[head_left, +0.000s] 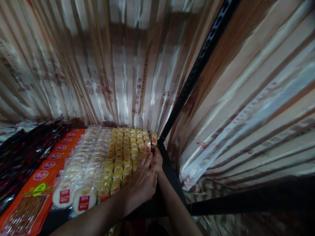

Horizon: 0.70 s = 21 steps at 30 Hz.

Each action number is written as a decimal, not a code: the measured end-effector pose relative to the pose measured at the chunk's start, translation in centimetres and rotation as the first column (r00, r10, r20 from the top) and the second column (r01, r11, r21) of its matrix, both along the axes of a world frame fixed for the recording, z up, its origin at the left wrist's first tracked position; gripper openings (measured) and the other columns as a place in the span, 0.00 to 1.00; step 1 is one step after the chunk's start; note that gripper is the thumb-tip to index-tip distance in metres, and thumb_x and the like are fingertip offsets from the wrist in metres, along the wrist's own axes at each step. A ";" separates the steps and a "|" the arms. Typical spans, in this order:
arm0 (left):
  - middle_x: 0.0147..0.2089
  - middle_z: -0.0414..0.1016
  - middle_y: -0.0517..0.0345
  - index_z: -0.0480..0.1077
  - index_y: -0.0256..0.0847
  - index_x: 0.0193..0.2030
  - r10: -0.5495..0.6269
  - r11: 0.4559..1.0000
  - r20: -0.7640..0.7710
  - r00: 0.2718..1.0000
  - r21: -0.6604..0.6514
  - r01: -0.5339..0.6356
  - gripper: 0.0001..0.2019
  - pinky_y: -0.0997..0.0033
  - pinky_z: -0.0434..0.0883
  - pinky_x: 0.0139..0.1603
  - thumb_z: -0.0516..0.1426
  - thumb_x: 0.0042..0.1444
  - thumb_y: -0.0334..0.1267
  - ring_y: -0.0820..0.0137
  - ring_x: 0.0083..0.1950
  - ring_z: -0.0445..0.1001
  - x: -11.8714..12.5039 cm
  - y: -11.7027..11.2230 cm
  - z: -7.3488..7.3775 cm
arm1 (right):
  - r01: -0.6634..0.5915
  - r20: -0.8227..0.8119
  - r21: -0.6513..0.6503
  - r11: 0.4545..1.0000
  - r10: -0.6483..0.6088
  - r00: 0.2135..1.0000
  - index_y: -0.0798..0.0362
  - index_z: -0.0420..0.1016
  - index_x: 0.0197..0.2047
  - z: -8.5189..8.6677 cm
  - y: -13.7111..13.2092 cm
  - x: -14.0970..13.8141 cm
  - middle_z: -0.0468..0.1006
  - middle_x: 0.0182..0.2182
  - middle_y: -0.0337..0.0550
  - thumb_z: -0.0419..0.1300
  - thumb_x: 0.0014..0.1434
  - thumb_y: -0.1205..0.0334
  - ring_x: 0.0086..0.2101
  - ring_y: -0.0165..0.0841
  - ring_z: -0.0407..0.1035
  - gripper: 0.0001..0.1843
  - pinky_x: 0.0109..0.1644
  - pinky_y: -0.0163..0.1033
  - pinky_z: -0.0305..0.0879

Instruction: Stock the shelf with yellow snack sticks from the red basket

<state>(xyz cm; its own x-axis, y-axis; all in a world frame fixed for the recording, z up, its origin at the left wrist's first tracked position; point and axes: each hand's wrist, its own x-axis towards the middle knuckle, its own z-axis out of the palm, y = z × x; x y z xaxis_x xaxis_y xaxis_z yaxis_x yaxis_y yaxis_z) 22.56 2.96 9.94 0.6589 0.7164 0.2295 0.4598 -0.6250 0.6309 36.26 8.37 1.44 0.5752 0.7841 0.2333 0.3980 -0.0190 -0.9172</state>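
Both hands meet at the right end of the block of small yellow-wrapped snack packets (126, 152), which stand in several close rows. My left hand (144, 178) reaches forward, its fingers long and close together, with the tips at a small packet (148, 145) that shows white and red. Pressed against it on the right is my right hand (157, 159), fingers bent around the near side of the same packet. Part of the grip is hidden behind the knuckles. Just beyond the fingers another yellow packet (154, 138) stands at the back corner.
Left of the yellow rows lie clear-wrapped round white crackers (83, 193), orange bags (40, 175) and dark shiny packs (27, 154). They rest on a black shelf (169, 170). A slotted black post (197, 72) rises at the corner. Printed plastic sheeting (130, 65) hangs behind and right.
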 end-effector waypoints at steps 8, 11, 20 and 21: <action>0.63 0.57 0.54 0.66 0.43 0.51 -0.069 0.982 0.135 0.988 -0.163 0.091 0.18 0.60 0.59 0.62 0.46 0.55 0.32 0.64 0.63 0.56 -3.4 -5.7 2.7 | -0.019 0.119 -0.040 0.999 0.023 0.993 0.51 0.74 0.37 -0.1 0.5 0.4 0.74 0.33 0.42 0.59 0.46 0.58 0.33 0.35 0.66 0.13 0.41 0.41 0.60; 0.59 0.64 0.53 0.68 0.43 0.49 -0.169 0.953 0.244 0.955 -0.207 0.222 0.17 0.68 0.61 0.59 0.48 0.53 0.30 0.67 0.60 0.61 -5.2 -9.4 0.9 | -0.039 0.169 -0.078 0.996 0.052 0.984 0.54 0.71 0.45 -0.5 0.5 0.6 0.75 0.40 0.48 0.57 0.47 0.57 0.40 0.37 0.66 0.21 0.48 0.44 0.58; 0.47 0.74 0.54 0.73 0.41 0.39 0.187 0.826 0.101 0.977 -0.555 -0.101 0.16 0.73 0.67 0.51 0.48 0.49 0.26 0.71 0.49 0.71 -15.4 -17.8 -4.8 | -0.003 0.128 -0.167 0.986 0.025 0.992 0.59 0.68 0.48 0.8 -0.6 0.0 0.75 0.40 0.54 0.56 0.49 0.55 0.39 0.36 0.68 0.24 0.46 0.42 0.60; 0.44 0.75 0.55 0.73 0.41 0.38 0.223 0.810 0.076 0.972 -0.569 -0.141 0.16 0.73 0.68 0.49 0.48 0.49 0.26 0.71 0.46 0.72 -16.6 -17.9 -5.0 | 0.077 0.143 -0.127 0.989 -0.059 0.988 0.60 0.68 0.46 1.3 -1.6 -0.5 0.75 0.39 0.55 0.55 0.50 0.55 0.39 0.37 0.68 0.23 0.46 0.43 0.61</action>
